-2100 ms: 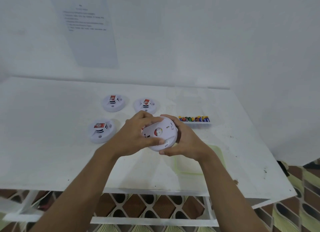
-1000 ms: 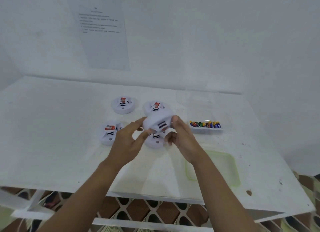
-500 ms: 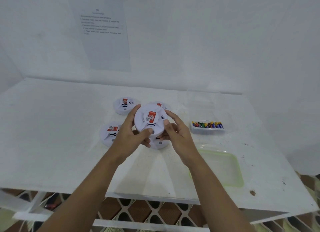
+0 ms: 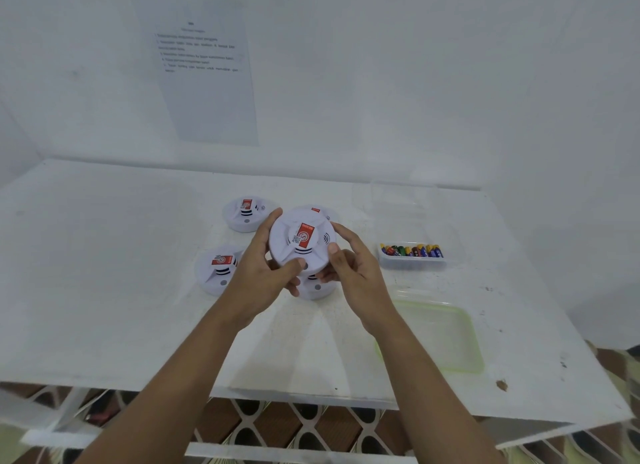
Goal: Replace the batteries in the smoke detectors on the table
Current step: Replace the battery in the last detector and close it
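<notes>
Both hands grip one smoke detector [image 4: 302,242] by its rim, above the table [image 4: 104,290]: my left hand [image 4: 263,273] from the left, my right hand [image 4: 349,266] from the right, fingers curled around the edge. Risk: if I twist unevenly, the detector may slip and drop onto the detector beneath [image 4: 317,285]. The battery tray [image 4: 412,256] sits well apart to the right.
</notes>
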The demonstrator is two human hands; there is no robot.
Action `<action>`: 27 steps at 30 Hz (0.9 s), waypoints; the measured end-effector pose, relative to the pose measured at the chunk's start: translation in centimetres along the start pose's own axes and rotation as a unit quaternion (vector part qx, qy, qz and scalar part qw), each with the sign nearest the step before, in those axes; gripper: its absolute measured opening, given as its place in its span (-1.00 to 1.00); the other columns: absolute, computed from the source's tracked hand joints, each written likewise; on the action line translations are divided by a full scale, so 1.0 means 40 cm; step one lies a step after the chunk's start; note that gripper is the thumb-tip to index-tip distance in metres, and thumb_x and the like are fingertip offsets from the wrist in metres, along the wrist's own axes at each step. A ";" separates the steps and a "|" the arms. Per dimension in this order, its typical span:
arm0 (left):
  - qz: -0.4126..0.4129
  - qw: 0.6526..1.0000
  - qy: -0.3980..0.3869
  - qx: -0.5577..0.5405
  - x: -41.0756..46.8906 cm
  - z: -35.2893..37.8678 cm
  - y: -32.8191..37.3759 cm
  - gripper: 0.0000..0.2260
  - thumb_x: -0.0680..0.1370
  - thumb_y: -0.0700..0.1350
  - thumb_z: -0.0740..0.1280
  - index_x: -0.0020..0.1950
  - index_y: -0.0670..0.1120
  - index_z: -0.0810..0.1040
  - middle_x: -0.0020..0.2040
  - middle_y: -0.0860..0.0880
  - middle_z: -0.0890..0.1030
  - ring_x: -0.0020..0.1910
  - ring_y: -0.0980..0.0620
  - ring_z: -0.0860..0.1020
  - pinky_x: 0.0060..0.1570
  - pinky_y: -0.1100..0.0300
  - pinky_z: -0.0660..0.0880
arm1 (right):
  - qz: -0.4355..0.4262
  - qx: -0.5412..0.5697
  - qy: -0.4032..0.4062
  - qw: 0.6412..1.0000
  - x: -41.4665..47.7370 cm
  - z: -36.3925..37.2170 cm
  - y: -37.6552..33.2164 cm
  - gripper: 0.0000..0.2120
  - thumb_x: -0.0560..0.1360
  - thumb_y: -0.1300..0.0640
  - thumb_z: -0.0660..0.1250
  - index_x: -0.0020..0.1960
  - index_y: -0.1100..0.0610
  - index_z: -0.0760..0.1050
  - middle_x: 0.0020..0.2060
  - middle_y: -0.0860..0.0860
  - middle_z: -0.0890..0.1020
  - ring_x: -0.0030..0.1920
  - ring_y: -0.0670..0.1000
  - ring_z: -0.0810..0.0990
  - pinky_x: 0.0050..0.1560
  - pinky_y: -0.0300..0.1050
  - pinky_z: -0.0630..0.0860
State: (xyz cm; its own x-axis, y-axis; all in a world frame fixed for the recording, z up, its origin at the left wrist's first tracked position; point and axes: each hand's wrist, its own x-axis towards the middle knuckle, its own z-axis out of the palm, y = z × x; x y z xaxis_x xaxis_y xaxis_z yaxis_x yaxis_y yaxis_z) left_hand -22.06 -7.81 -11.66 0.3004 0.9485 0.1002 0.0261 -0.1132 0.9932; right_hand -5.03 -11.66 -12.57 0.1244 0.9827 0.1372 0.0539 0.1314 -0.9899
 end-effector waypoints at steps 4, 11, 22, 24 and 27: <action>-0.003 1.000 -0.002 -0.002 0.004 0.001 -0.001 -0.29 0.53 -0.27 0.41 0.55 0.12 0.17 0.32 0.01 0.51 -0.23 -0.02 0.64 -0.30 0.00 0.61 | -0.003 -0.002 -0.001 1.000 0.000 -0.004 -0.003 -0.66 0.66 0.01 0.24 0.43 -0.07 0.42 -0.06 0.09 0.73 -0.18 0.02 0.72 -0.02 -0.02 0.68; -0.002 1.000 0.000 0.011 0.009 0.001 -0.004 -0.29 0.53 -0.27 0.41 0.56 0.12 0.16 0.33 0.03 0.50 -0.21 -0.01 0.65 -0.31 0.03 0.62 | -0.005 -0.016 -0.002 1.000 0.008 -0.005 0.004 -0.64 0.66 -0.01 0.24 0.44 -0.07 0.41 -0.03 0.06 0.73 -0.14 0.05 0.72 0.05 0.08 0.67; -0.004 1.000 0.003 0.007 0.016 0.000 -0.007 -0.29 0.52 -0.28 0.41 0.55 0.12 0.17 0.29 0.00 0.53 -0.27 -0.06 0.62 -0.30 0.01 0.59 | -0.001 -0.009 -0.004 1.000 0.019 -0.007 0.008 -0.66 0.66 0.00 0.25 0.43 -0.07 0.43 -0.05 0.11 0.73 -0.11 0.10 0.72 0.09 0.16 0.65; -0.002 1.000 0.000 0.009 0.018 0.001 -0.007 -0.30 0.53 -0.27 0.41 0.55 0.12 0.17 0.30 0.00 0.53 -0.26 -0.06 0.62 -0.30 0.02 0.59 | -0.003 -0.007 -0.005 1.000 0.019 -0.008 0.007 -0.67 0.66 0.01 0.25 0.43 -0.07 0.43 -0.05 0.10 0.72 -0.13 0.08 0.72 0.08 0.14 0.66; -0.003 1.000 -0.001 0.007 0.018 0.005 -0.004 -0.30 0.53 -0.28 0.40 0.55 0.11 0.17 0.31 -0.02 0.52 -0.23 -0.01 0.62 -0.31 0.05 0.58 | -0.003 -0.004 -0.005 1.000 0.021 -0.011 0.008 -0.65 0.66 0.02 0.25 0.44 -0.05 0.42 -0.05 0.10 0.73 -0.15 0.05 0.72 0.05 0.08 0.66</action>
State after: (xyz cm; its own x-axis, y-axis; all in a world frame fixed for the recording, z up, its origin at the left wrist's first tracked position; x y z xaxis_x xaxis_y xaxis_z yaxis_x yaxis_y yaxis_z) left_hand -21.66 -7.19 -11.78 0.3015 0.9488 0.0942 0.0417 -0.1118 0.9929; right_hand -4.45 -10.83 -12.77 0.1136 0.9833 0.1419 0.0624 0.1355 -0.9888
